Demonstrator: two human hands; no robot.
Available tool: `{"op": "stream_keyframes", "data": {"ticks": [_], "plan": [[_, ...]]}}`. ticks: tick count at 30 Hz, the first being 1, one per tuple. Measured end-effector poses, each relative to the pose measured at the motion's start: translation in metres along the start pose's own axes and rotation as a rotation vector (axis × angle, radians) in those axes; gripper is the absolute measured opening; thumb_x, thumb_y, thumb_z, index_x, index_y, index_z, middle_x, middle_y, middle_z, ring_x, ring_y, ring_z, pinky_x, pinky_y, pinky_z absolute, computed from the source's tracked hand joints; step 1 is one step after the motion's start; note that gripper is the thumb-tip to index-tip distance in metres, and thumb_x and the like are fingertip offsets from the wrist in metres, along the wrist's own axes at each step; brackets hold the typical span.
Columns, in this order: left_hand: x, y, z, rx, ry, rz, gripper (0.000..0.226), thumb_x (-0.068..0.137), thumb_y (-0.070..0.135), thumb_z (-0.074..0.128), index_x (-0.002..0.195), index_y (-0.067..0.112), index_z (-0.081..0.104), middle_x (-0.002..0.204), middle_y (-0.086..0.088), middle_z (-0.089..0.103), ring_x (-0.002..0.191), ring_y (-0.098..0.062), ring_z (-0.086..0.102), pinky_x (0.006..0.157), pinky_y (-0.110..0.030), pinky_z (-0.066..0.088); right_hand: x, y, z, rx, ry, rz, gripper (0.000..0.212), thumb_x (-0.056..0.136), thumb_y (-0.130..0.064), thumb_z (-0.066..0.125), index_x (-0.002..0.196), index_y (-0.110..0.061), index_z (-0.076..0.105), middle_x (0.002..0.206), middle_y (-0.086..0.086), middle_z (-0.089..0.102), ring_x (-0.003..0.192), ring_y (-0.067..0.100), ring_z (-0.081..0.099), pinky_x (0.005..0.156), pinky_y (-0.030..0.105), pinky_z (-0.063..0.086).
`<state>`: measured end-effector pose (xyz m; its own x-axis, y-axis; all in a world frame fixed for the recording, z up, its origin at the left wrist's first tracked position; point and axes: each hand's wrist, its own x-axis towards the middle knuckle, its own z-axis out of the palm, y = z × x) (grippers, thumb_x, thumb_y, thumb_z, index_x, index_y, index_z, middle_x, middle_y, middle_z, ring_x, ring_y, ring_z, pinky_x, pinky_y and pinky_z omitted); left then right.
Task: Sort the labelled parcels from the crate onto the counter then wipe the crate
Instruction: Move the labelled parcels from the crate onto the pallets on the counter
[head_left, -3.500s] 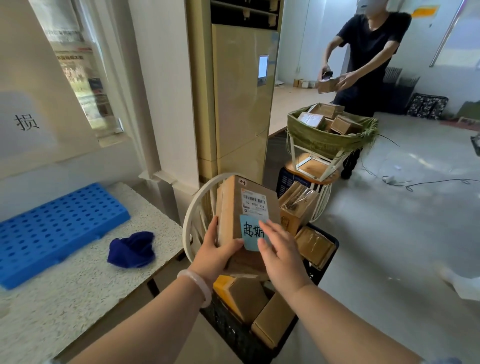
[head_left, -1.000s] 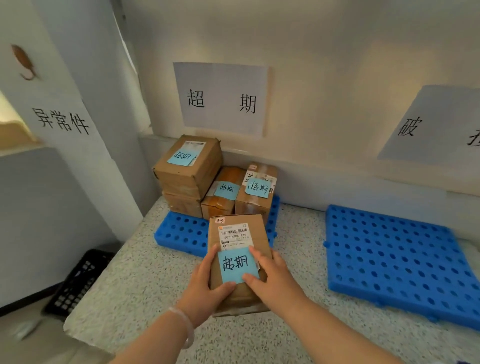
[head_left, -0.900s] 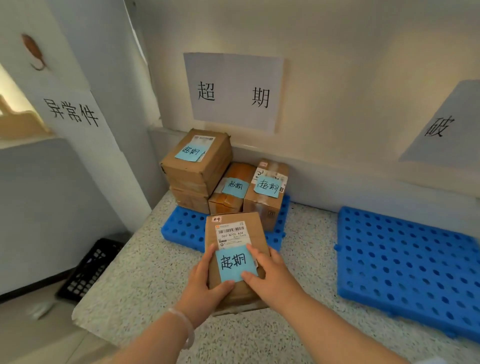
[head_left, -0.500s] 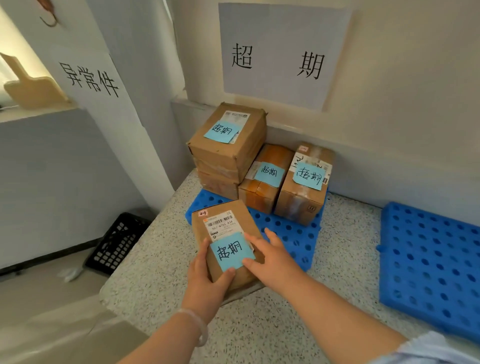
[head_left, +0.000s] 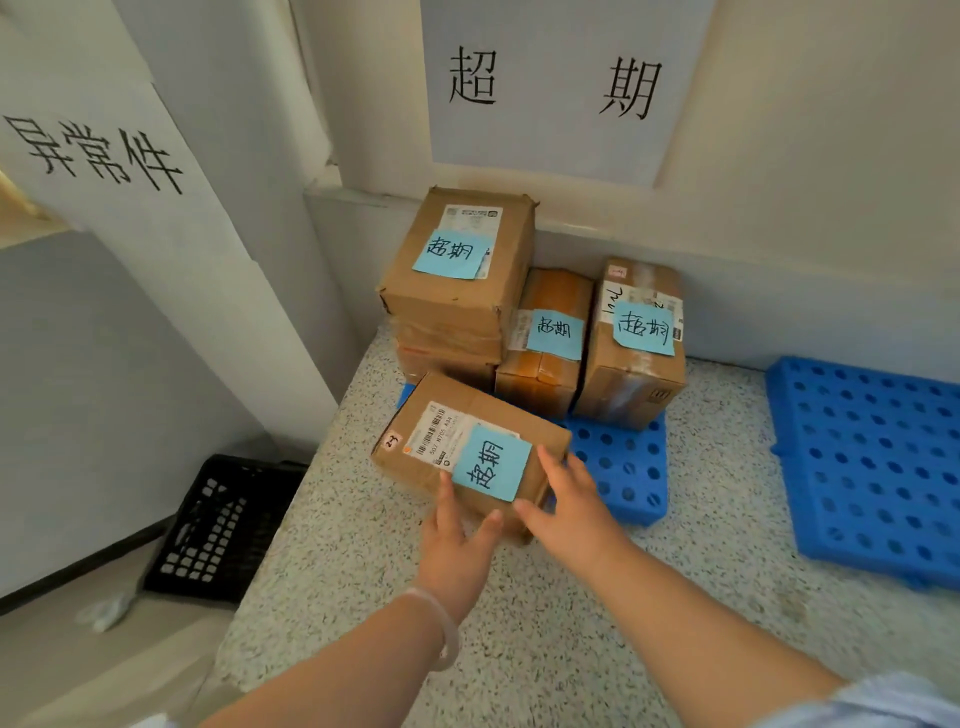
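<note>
The brown parcel (head_left: 441, 431), with a barcode label and a blue note, lies turned sideways at the front left of a blue perforated pallet (head_left: 623, 467) on the speckled counter (head_left: 545, 623). My left hand (head_left: 457, 545) touches its near end, finger and thumb straight on the cardboard. My right hand (head_left: 571, 509) rests straight fingers against its right end. Behind it stand several blue-noted parcels: a stack of two (head_left: 457, 291), an orange-taped one (head_left: 550, 338) and a taller one (head_left: 639, 343).
A second blue pallet (head_left: 862, 467) lies bare on the counter to the right. A black crate (head_left: 218, 530) sits on the floor left of the counter edge. Paper signs hang on the wall (head_left: 545, 88) and on the pillar (head_left: 98, 156).
I carried the parcel from the crate to the counter. In the last half second it turned sideways and came down against the stacked parcels, and my fingers straightened out of their grip.
</note>
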<state>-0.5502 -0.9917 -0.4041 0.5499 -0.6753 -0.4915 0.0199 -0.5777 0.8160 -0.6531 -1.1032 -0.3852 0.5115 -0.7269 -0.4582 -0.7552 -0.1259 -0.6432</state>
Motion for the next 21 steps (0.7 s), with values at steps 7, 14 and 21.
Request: {"op": "stream_keyframes", "data": {"ticks": [7, 14, 21], "plan": [[0.018, -0.001, -0.051, 0.483, -0.162, 0.194, 0.069, 0.095, 0.046, 0.054, 0.152, 0.045, 0.015, 0.142, 0.004, 0.039, 0.119, -0.012, 0.05, 0.103, -0.034, 0.044, 0.01, -0.011, -0.001, -0.136, 0.053, -0.011, 0.084, 0.091, -0.045, 0.064, 0.156, -0.037, 0.012, 0.162, -0.009, -0.02, 0.151, 0.017, 0.002, 0.118, 0.039, 0.022], [0.046, 0.009, -0.074, 0.944, 0.073, 0.61, 0.068, 0.09, 0.06, 0.028, 0.153, 0.04, 0.015, 0.161, 0.001, 0.018, 0.147, -0.027, 0.018, 0.118, -0.04, 0.013, 0.001, -0.009, 0.018, -0.493, 0.162, -0.25, 0.095, 0.092, -0.052, 0.057, 0.153, -0.039, -0.015, 0.156, -0.008, -0.035, 0.149, 0.019, -0.017, 0.122, 0.042, 0.002], [0.076, 0.003, -0.077, 1.188, -0.018, 0.556, 0.087, 0.068, 0.08, -0.024, 0.147, 0.047, -0.014, 0.159, 0.006, -0.021, 0.149, -0.022, -0.014, 0.116, -0.041, -0.013, 0.02, -0.012, 0.008, -0.669, -0.105, -0.298, 0.092, 0.092, -0.055, 0.052, 0.15, -0.044, -0.019, 0.151, -0.014, -0.042, 0.139, 0.011, -0.04, 0.111, 0.037, -0.015]]}}
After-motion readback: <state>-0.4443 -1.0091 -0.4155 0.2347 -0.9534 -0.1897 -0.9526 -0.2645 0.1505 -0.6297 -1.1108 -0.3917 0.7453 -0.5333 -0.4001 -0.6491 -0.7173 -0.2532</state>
